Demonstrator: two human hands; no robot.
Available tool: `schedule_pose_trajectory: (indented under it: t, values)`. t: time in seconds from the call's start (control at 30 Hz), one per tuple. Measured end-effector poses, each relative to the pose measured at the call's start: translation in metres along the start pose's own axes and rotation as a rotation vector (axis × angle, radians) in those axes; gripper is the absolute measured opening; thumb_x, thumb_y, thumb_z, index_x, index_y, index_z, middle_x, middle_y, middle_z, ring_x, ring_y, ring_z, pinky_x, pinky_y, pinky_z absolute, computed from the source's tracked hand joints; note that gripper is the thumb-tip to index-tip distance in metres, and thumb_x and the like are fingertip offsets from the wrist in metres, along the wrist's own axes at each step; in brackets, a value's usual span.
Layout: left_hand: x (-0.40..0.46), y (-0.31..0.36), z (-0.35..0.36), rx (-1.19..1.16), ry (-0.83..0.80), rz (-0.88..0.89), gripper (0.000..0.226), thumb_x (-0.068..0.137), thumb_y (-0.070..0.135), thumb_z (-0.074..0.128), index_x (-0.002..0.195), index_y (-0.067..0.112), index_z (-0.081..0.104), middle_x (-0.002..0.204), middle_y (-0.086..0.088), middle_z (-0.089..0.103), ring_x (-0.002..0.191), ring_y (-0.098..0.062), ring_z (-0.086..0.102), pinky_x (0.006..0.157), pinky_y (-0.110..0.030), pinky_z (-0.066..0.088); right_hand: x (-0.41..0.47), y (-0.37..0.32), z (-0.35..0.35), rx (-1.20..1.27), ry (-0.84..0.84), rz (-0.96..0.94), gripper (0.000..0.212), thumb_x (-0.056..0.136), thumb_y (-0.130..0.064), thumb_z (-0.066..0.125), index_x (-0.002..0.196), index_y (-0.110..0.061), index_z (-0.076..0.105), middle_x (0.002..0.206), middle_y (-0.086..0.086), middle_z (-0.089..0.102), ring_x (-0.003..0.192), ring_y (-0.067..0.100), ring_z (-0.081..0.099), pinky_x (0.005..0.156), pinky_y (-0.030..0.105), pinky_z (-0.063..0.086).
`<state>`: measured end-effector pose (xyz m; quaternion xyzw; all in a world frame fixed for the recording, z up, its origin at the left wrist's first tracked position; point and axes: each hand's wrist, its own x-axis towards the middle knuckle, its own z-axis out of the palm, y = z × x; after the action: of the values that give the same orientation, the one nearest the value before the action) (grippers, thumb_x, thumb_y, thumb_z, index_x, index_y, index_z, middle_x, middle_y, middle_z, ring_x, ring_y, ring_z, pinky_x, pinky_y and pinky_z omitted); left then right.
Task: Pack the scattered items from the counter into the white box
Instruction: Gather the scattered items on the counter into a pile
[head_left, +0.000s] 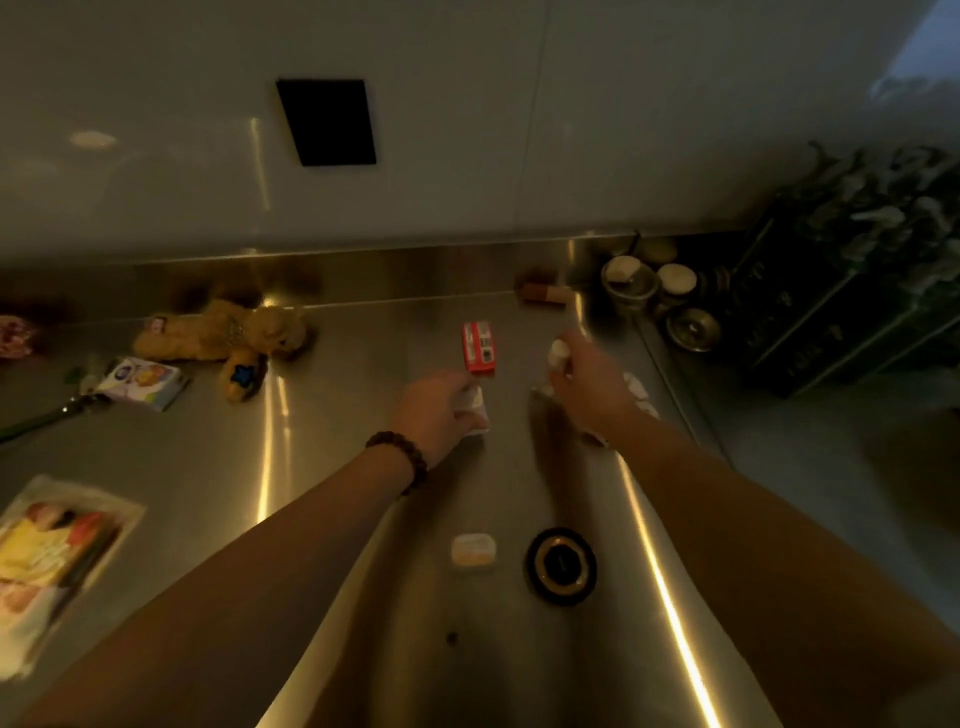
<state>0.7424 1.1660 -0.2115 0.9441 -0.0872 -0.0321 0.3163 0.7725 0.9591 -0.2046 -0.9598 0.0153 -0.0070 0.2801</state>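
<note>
My left hand, with a dark bead bracelet at the wrist, is closed around a small white item on the steel counter. Just beyond it lies a small red box. My right hand is closed on another small white item; more white pieces lie right of that hand. A small white and yellow case and a round black and gold lid lie near me. A brown plush toy and a colourful small carton sit at the left. No white box is in view.
A plastic packet with colourful contents lies at the near left. Small metal bowls and jars stand at the back right beside a dark crate. A cork-like cylinder lies by the wall. The scene is dim.
</note>
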Motion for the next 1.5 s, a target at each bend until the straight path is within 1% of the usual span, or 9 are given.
schedule_pose_trajectory:
  t: [0.13,0.3,0.57,0.73,0.87,1.0,1.1,1.33,1.5]
  values:
    - [-0.023,0.023,0.010,-0.018,-0.081,0.007,0.044,0.077,0.027,0.072,0.117,0.019,0.055,0.117,-0.003,0.058,0.107,-0.020,0.052,0.086,-0.027,0.040,-0.047,0.007,-0.006,0.147,-0.065,-0.152,0.029,0.086,-0.021,0.061,0.112,-0.024,0.048,0.093,-0.008,0.054,0.085,0.010,0.057,0.064,0.020,0.039]
    - [-0.053,0.038,0.023,0.095,-0.152,0.086,0.041,0.077,0.031,0.070,0.114,0.021,0.055,0.113,-0.001,0.058,0.104,-0.020,0.052,0.082,-0.027,0.040,-0.103,0.019,-0.005,0.236,-0.203,-0.224,0.036,0.084,-0.020,0.065,0.115,-0.028,0.049,0.102,-0.008,0.057,0.092,0.007,0.057,0.077,0.025,0.049]
    - [-0.072,0.034,0.044,0.116,-0.162,0.117,0.035,0.076,0.033,0.070,0.105,0.020,0.054,0.105,0.001,0.055,0.096,-0.018,0.050,0.079,-0.028,0.041,-0.127,0.014,0.010,0.252,-0.232,-0.165,0.033,0.083,-0.024,0.068,0.109,-0.028,0.048,0.101,-0.009,0.056,0.093,0.008,0.056,0.079,0.025,0.049]
    - [-0.070,0.026,0.042,0.111,-0.185,0.228,0.054,0.071,0.056,0.067,0.110,0.023,0.053,0.107,0.007,0.051,0.097,-0.008,0.044,0.080,-0.022,0.036,-0.121,0.021,-0.005,0.268,-0.260,-0.200,0.060,0.079,-0.041,0.069,0.130,-0.034,0.039,0.129,-0.005,0.049,0.116,0.009,0.048,0.094,0.030,0.044]
    - [-0.052,0.019,0.023,-0.045,-0.093,0.176,0.070,0.076,0.076,0.036,0.128,0.030,0.042,0.128,0.006,0.046,0.114,-0.011,0.044,0.093,-0.028,0.037,-0.082,0.046,-0.021,0.114,0.154,-0.146,0.061,0.081,-0.056,0.054,0.136,-0.035,0.037,0.146,0.001,0.034,0.136,0.023,0.029,0.108,0.043,0.031]
    - [-0.006,0.011,0.015,0.033,-0.074,0.084,0.063,0.085,0.064,0.037,0.137,0.027,0.034,0.143,-0.002,0.036,0.127,-0.019,0.035,0.101,-0.035,0.028,-0.039,0.068,-0.001,-0.254,-0.071,-0.011,0.069,0.086,-0.045,0.058,0.146,-0.027,0.028,0.157,0.012,0.011,0.144,0.031,0.004,0.116,0.045,0.010]
    - [0.030,0.001,0.016,0.153,-0.126,0.059,0.072,0.086,0.062,0.040,0.144,0.023,0.023,0.151,-0.004,0.023,0.135,-0.023,0.025,0.110,-0.040,0.022,-0.025,0.079,0.015,-0.356,-0.174,0.009,0.065,0.092,-0.040,0.049,0.148,-0.024,0.022,0.158,0.007,0.010,0.144,0.028,0.009,0.116,0.040,0.015]
    - [0.105,-0.026,0.035,0.325,-0.248,0.046,0.104,0.074,0.067,0.055,0.147,0.022,-0.004,0.156,-0.003,-0.009,0.142,-0.020,-0.007,0.113,-0.037,0.002,-0.047,0.082,0.020,-0.304,-0.133,-0.050,0.061,0.090,-0.036,0.053,0.145,-0.025,0.030,0.156,0.004,0.020,0.143,0.024,0.018,0.115,0.036,0.017]
    - [0.127,-0.035,0.043,0.316,-0.293,0.058,0.103,0.073,0.061,0.063,0.147,0.020,0.004,0.156,-0.005,0.000,0.143,-0.024,-0.003,0.115,-0.039,0.007,-0.072,0.078,0.024,-0.276,-0.113,-0.065,0.056,0.090,-0.037,0.053,0.142,-0.026,0.036,0.155,0.001,0.023,0.141,0.022,0.022,0.114,0.036,0.019]
